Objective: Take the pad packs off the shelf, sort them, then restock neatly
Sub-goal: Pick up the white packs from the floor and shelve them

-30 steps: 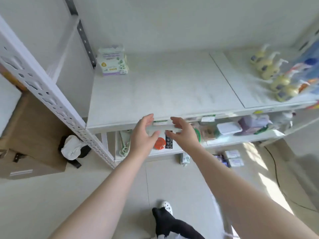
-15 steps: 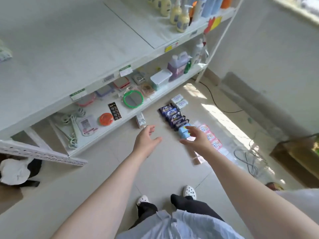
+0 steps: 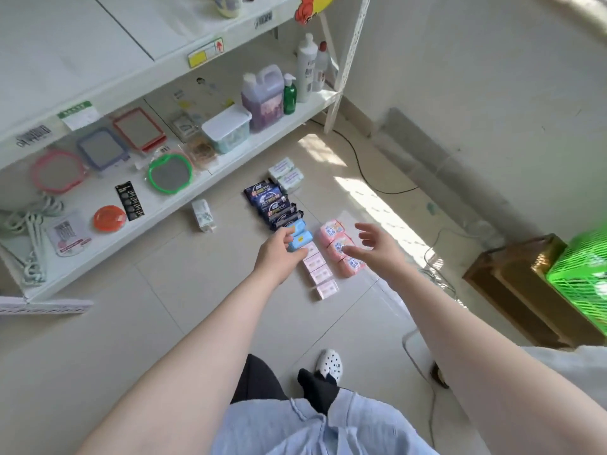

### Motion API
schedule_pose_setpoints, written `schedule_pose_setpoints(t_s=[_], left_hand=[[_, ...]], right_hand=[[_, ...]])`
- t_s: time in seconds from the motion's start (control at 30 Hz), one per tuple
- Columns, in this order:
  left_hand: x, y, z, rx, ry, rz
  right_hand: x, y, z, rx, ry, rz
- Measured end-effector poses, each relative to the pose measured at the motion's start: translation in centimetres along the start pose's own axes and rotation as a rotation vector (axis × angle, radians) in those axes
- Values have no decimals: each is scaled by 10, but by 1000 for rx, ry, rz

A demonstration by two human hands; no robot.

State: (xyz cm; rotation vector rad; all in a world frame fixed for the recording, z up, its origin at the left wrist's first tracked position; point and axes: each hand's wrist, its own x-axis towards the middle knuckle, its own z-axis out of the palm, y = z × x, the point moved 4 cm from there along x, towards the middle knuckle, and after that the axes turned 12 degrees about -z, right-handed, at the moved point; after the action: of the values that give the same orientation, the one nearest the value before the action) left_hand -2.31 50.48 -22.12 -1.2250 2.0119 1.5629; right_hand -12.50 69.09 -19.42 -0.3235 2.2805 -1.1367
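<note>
The floor (image 3: pixel 98 356) is pale tile, bounded by a white wall on the right and a white metal shelf unit (image 3: pixel 348 60) on the left. The pad packs are on the floor in front of the lower shelf, sorted by type into rows whose long axis runs from the shelf edge toward the person. The dark navy packs (image 3: pixel 271 203) form the far part of the left row, each pack lying crosswise to the row. Two white-and-green packs (image 3: pixel 286 174) lie at the far end, and two blue packs (image 3: pixel 299 238) follow the navy ones. A row of small pale pink packs (image 3: pixel 320 274) continues nearest the person, and larger pink packs (image 3: pixel 340 247) form a parallel row just beside it (print on all packs is too small to read). One white pack (image 3: pixel 203 215) lies apart, near the shelf edge. The left hand (image 3: pixel 279 254) reaches over the blue packs with fingers loosely curled; whether it touches or grips them cannot be determined, since the hand covers part of them. The right hand (image 3: pixel 374 249) hovers over the larger pink packs with fingers spread, holding nothing. A green crate (image 3: pixel 581 277) is cut off at the right edge.
</note>
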Motion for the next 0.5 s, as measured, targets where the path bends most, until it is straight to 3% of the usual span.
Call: schedule_pose_setpoints(t_s=[0.3, 0.5], left_hand=[[58, 43, -23, -130, 171, -166], [137, 75, -46, -134, 133, -226]], right_hand=[[102, -16, -37, 117, -78, -13], [185, -28, -24, 159, -91, 29]])
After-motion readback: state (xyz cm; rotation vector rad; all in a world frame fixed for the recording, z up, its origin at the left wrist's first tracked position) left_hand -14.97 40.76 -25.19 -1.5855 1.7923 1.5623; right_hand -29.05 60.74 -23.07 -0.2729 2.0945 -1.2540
